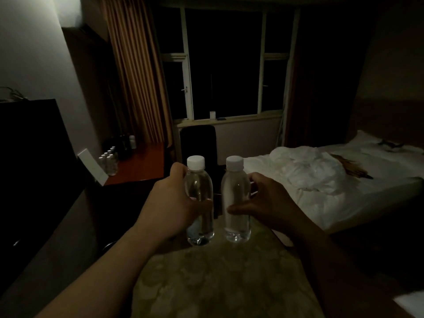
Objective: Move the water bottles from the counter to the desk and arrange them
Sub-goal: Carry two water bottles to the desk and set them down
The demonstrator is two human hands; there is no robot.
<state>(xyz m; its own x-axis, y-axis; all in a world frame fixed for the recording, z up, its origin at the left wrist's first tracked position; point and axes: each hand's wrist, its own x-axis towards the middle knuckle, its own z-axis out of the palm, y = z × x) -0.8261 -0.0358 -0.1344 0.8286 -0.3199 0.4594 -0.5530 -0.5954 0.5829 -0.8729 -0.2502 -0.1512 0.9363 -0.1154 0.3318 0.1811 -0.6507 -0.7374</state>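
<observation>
The room is dim, and much of it is lost in shadow. At the centre of the view the left hand (176, 200) is wrapped around the left bottle (199, 200), thumb across its front, and the fingers behind it are hidden. Just beside it, toward 3 o'clock, the right hand (268, 200) holds the right bottle (236, 200), with the thumb low on its front and the fingertips curled round its far side. Both bottles stand upright, clear, with white caps, close together but not touching. Whether their bases rest on anything cannot be told; below them, toward 6 o'clock, lies a pale patterned surface (224, 278) whose nature is hard to make out.

Toward 10 o'clock a reddish wooden counter (142, 161) carries a cluster of small bottles (109, 160), too small and dark to count, with a white card (93, 166) leaning beside them. A dark screen (34, 152) fills the 9 o'clock edge, cut off by the frame. At 12 o'clock the window (224, 63) is black, with curtains (135, 72) to its left. At 3 o'clock a bed (344, 193) holds rumpled white bedding (307, 168).
</observation>
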